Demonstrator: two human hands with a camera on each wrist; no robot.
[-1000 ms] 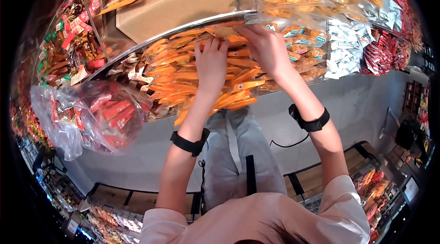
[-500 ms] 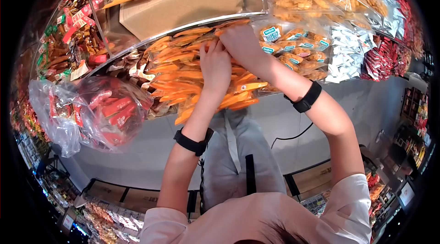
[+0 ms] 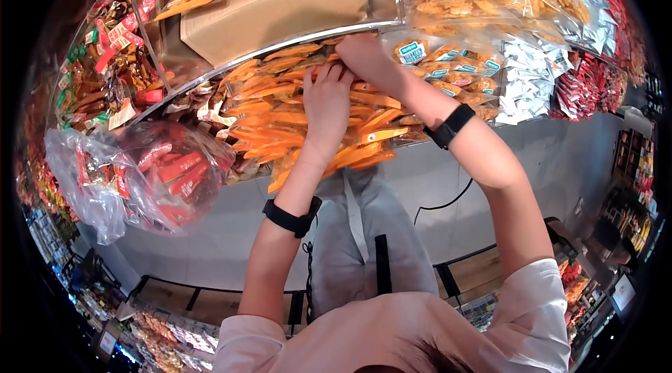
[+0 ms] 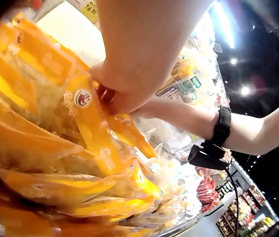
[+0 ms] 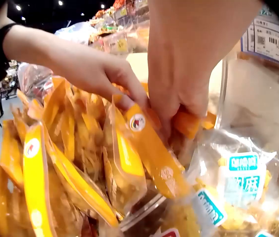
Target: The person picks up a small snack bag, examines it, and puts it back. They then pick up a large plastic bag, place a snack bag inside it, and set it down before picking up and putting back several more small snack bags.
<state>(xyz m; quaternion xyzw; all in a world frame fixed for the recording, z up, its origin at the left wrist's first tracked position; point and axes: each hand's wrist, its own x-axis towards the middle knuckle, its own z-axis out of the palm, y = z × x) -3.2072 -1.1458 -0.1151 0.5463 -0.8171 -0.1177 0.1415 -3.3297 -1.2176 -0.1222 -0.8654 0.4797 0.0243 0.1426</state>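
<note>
Orange snack packets (image 3: 280,110) stand packed on edge in a clear-walled compartment. My left hand (image 3: 327,103) rests on them, its fairly straight fingers spread over their top edges. Beside it, my right hand (image 3: 367,58) reaches into the back right corner of the pile. In the right wrist view, the right hand's fingers (image 5: 166,106) point down around an orange packet (image 5: 186,124) and pinch it; the fingertips are hidden among the packets. The left fingers (image 5: 124,84) lie against the neighbouring packets, close to the right hand.
Clear bags with blue-and-white labels (image 3: 448,65) lie right of the packets, then silver sachets (image 3: 525,79). A brown cardboard piece (image 3: 273,12) lies in the bin behind. At the left front rests a clear plastic bag holding red packets (image 3: 175,170). A divider (image 3: 294,39) runs behind the packets.
The right hand has moved left and turned downward into the packets' back corner, its forearm swinging closer to the left hand. The left hand stays on the packets nearly unmoved.
</note>
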